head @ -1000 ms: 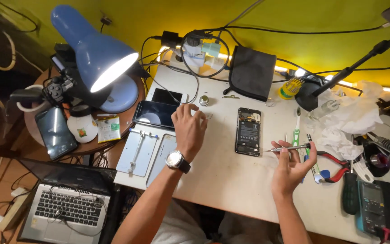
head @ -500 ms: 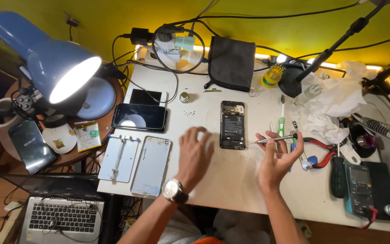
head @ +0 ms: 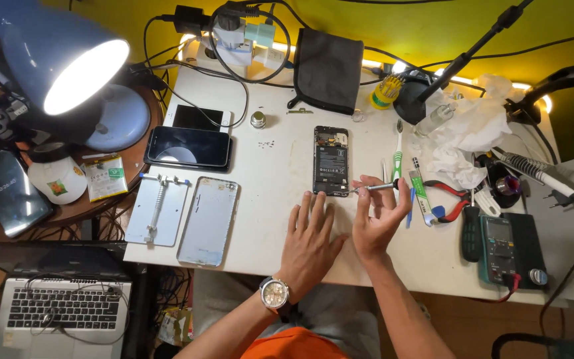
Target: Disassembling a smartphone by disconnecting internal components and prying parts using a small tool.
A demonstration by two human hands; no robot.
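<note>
One thin metal screwdriver in right hand.

A white table carries an opened phone, two dark phones, a silver back cover, a multimeter and crumpled tissue.

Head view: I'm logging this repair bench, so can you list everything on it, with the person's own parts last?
opened phone: 1, black, table centre
screwdriver: 1, metal, in right hand, tip at the phone's lower edge
dark phones: 2, left of centre
back cover: 1, silver, front left
holder plate: 1, silver, beside the cover
pouch: 1, black, rear
desk lamp: 1, blue, lit, left
multimeter: 1, dark, right
laptop: 1, grey, lower left
left hand: flat on table, wristwatch
right hand: fingers gripping screwdriver
</note>
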